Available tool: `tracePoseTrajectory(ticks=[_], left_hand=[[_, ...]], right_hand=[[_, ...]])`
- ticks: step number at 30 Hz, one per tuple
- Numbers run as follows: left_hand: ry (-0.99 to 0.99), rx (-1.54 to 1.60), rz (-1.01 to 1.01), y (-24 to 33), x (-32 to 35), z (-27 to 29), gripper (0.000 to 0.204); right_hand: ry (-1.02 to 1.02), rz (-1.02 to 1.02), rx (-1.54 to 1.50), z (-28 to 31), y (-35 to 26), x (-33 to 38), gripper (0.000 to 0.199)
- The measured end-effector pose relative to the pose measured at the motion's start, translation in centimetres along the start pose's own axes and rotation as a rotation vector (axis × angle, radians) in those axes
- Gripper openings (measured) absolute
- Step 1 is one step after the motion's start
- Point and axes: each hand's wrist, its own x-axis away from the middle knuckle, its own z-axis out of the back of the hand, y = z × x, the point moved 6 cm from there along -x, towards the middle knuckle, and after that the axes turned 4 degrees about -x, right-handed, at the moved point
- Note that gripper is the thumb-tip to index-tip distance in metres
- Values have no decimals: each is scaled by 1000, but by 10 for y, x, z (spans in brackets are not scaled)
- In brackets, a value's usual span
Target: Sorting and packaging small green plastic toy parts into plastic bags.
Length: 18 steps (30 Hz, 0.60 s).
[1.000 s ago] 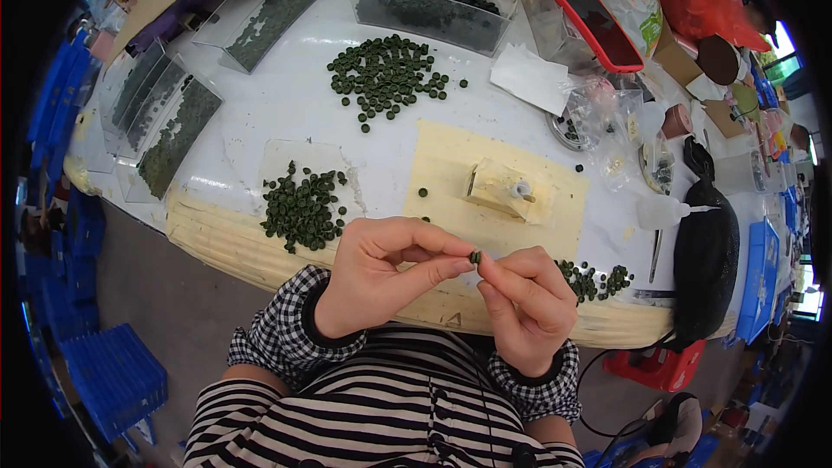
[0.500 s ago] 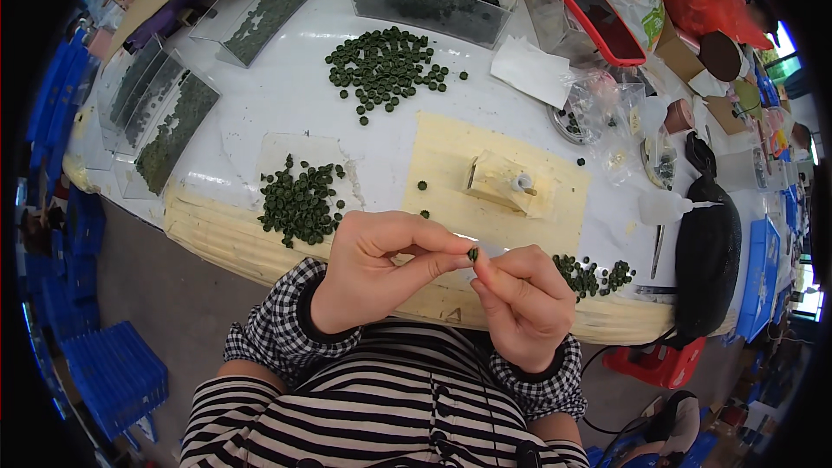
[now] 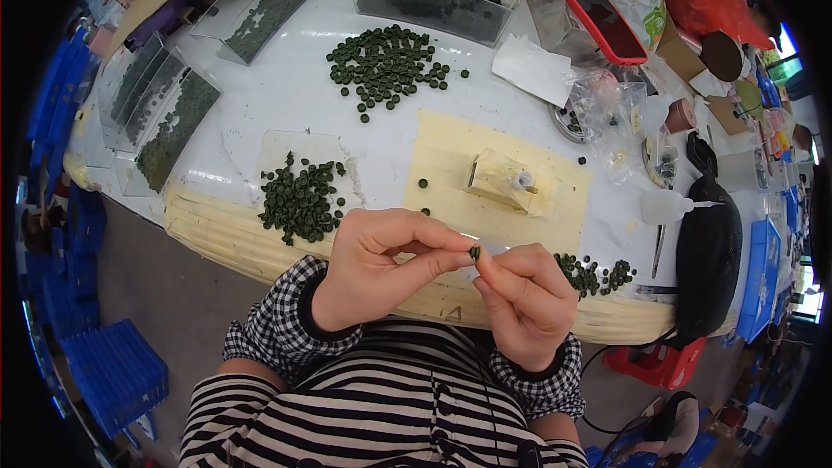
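Between the fingertips of both hands is a small dark green round part (image 3: 474, 252), pinched on either side and held over the table's near edge. My left hand (image 3: 390, 264) is closed on it with thumb and forefinger. My right hand (image 3: 526, 295) grips its other side the same way; the fingers partly hide it. A heap of small green caps (image 3: 302, 198) lies just beyond my left hand. More small green pieces (image 3: 594, 276) lie beside my right hand. Ahead stands a small yellowish block with a nozzle-like stub (image 3: 507, 180) on a yellow sheet (image 3: 442, 143).
A larger pile of green discs (image 3: 386, 67) lies farther back, before a clear bin of dark pieces (image 3: 433, 0). Clear trays (image 3: 178, 121) stand at left. At right are a red-cased phone (image 3: 594, 13), a white squeeze bottle (image 3: 667, 205) and a black bag (image 3: 709, 247).
Both hands stay almost in place, still pinching the small green part. Only a very slight shift of the fingers shows.
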Motion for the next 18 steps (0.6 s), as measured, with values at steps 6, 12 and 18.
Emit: tracePoseTrajectory(ticks=[6,12,18], left_hand=[[-17,16,24,-2,1,0,14],[-5,-46,-19,1,0,1,14],[12,-69,-61,4,-1,1,14]], right_hand=[[-17,46,27,-1,-2,-1,36],[-11,14,8,-1,1,1,37],[6,1,14,-1,1,1,38]])
